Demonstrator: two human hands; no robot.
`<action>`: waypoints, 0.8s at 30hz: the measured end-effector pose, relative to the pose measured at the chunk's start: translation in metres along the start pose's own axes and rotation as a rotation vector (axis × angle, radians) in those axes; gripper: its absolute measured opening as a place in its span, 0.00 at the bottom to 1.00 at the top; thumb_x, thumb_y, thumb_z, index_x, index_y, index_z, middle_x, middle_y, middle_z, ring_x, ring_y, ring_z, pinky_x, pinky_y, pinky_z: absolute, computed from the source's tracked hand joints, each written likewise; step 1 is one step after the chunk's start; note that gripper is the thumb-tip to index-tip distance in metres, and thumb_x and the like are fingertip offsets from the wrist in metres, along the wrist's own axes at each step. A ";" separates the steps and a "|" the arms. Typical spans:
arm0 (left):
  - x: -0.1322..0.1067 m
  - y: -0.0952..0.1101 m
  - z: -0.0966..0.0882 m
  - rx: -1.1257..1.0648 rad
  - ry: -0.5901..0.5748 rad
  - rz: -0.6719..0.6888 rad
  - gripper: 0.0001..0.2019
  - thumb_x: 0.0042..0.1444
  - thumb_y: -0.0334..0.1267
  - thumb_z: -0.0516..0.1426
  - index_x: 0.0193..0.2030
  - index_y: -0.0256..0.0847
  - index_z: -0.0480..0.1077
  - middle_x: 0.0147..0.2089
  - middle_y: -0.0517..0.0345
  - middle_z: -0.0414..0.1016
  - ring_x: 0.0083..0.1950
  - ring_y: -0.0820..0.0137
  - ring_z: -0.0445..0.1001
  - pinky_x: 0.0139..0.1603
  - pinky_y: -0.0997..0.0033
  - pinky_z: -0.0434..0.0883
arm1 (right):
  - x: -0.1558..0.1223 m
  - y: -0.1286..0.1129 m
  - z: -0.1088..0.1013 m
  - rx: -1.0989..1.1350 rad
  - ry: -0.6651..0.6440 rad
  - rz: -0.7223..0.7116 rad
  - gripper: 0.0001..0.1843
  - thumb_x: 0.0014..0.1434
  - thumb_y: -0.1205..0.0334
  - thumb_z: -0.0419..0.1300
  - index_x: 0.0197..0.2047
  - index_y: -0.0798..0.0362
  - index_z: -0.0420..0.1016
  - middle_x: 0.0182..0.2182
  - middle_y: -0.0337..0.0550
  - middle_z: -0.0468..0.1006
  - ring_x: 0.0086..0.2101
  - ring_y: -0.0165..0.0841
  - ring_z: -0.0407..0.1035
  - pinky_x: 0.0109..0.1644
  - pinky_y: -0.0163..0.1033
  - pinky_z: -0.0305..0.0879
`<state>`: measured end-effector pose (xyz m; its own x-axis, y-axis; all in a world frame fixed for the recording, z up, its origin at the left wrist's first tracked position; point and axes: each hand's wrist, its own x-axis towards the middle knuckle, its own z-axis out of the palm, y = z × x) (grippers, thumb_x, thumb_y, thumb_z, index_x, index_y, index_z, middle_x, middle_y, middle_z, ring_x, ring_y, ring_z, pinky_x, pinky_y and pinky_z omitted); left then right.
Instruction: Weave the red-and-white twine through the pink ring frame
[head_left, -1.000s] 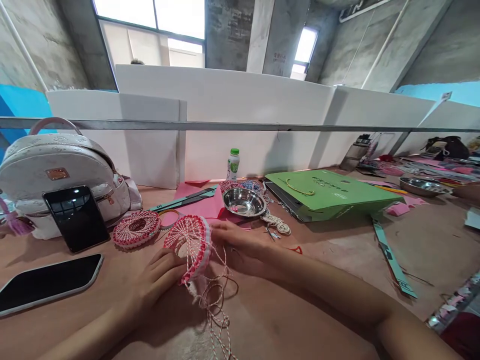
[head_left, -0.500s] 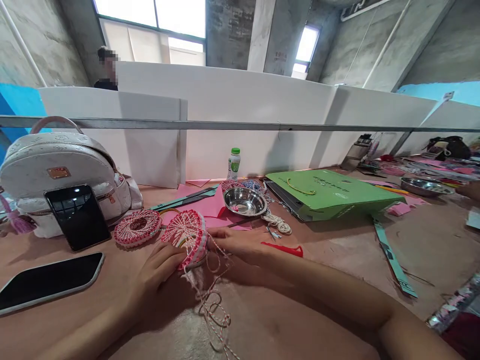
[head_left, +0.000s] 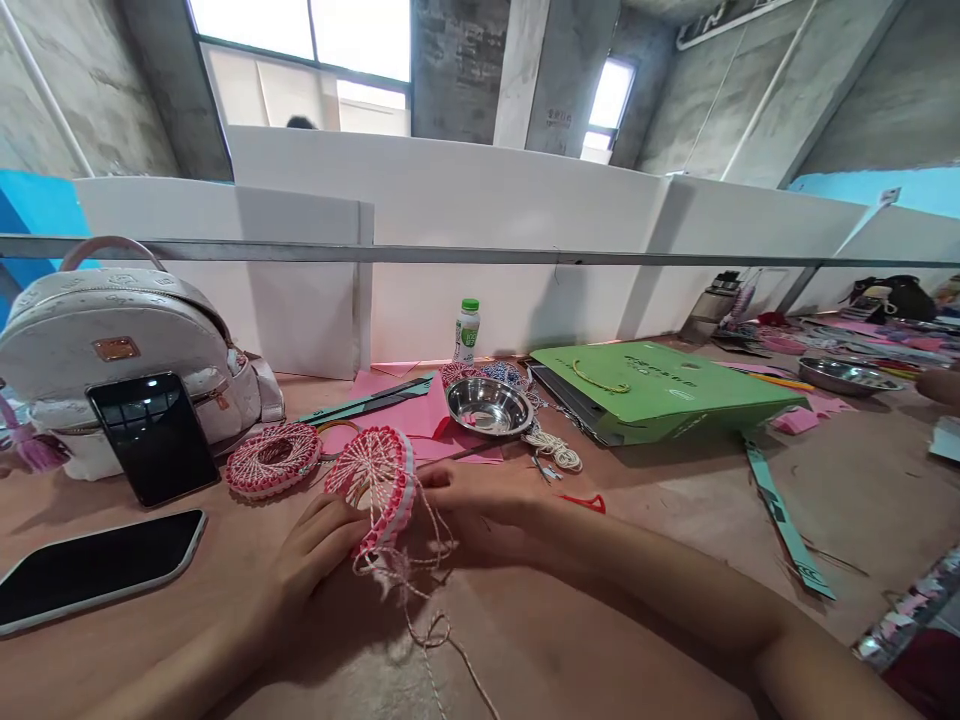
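A red-and-white ring wound with cord [head_left: 390, 475] is tilted up on its edge in front of me. My left hand [head_left: 326, 540] is closed on its left and lower side. Close against the ring's right side is my right hand [head_left: 469, 500], its fingers curled among strands of pink-and-white cord [head_left: 435, 630]. What those fingertips grip is hidden. The loose cord hangs from the ring in loops and trails over the table toward me. A second wound ring [head_left: 274, 460] lies flat to the left.
Behind my hands stand a metal bowl [head_left: 489, 408], a bottle [head_left: 466, 332] and pink paper [head_left: 367, 385]. A green folder [head_left: 667, 385] lies to the right, near a ruler strip [head_left: 787, 520]. At left are a backpack [head_left: 120, 320] and two phones [head_left: 105, 568] [head_left: 154, 440].
The ring has turned slightly, and my right hand has shifted a little beside it. The trailing cord is less bunched. The person behind the partition has moved right, only hair showing now.
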<state>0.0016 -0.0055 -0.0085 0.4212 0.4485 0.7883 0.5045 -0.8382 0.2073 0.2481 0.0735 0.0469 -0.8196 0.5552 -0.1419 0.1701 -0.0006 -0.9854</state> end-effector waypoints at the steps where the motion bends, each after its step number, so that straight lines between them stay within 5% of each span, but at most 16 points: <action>1: 0.000 0.000 0.000 0.006 -0.003 -0.015 0.10 0.70 0.32 0.50 0.52 0.41 0.71 0.43 0.51 0.76 0.46 0.66 0.71 0.48 0.67 0.69 | 0.005 0.001 0.002 -0.023 -0.045 0.003 0.10 0.59 0.57 0.68 0.44 0.51 0.82 0.37 0.42 0.81 0.38 0.34 0.73 0.43 0.37 0.69; 4: -0.002 -0.002 0.001 -0.002 -0.015 -0.054 0.10 0.70 0.32 0.51 0.51 0.41 0.72 0.43 0.52 0.75 0.45 0.65 0.70 0.46 0.67 0.69 | 0.010 0.003 0.007 -0.090 -0.090 -0.014 0.07 0.54 0.62 0.69 0.39 0.50 0.84 0.34 0.38 0.81 0.37 0.33 0.72 0.42 0.36 0.67; 11: -0.003 -0.003 0.006 -0.029 0.009 -0.077 0.09 0.69 0.31 0.53 0.51 0.39 0.72 0.44 0.51 0.75 0.46 0.66 0.69 0.47 0.68 0.69 | 0.006 0.004 0.013 -0.048 -0.059 -0.024 0.10 0.51 0.57 0.73 0.36 0.51 0.85 0.31 0.38 0.80 0.35 0.32 0.70 0.39 0.35 0.66; 18: -0.003 0.000 0.006 -0.040 -0.006 -0.123 0.09 0.68 0.31 0.54 0.52 0.41 0.72 0.45 0.51 0.76 0.46 0.65 0.70 0.47 0.66 0.69 | 0.001 0.004 0.027 0.425 0.104 0.036 0.13 0.49 0.58 0.75 0.35 0.55 0.79 0.29 0.36 0.74 0.28 0.27 0.65 0.33 0.33 0.62; 24: 0.003 0.002 0.001 -0.006 -0.002 -0.022 0.08 0.68 0.33 0.54 0.51 0.40 0.72 0.43 0.51 0.77 0.45 0.66 0.72 0.47 0.67 0.71 | -0.003 0.001 0.012 0.616 0.436 -0.127 0.12 0.55 0.59 0.71 0.40 0.51 0.75 0.36 0.38 0.74 0.33 0.28 0.68 0.37 0.33 0.66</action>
<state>0.0049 -0.0050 -0.0065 0.4117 0.4678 0.7821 0.5091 -0.8299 0.2284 0.2444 0.0623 0.0450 -0.5004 0.8601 -0.0998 -0.3515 -0.3071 -0.8844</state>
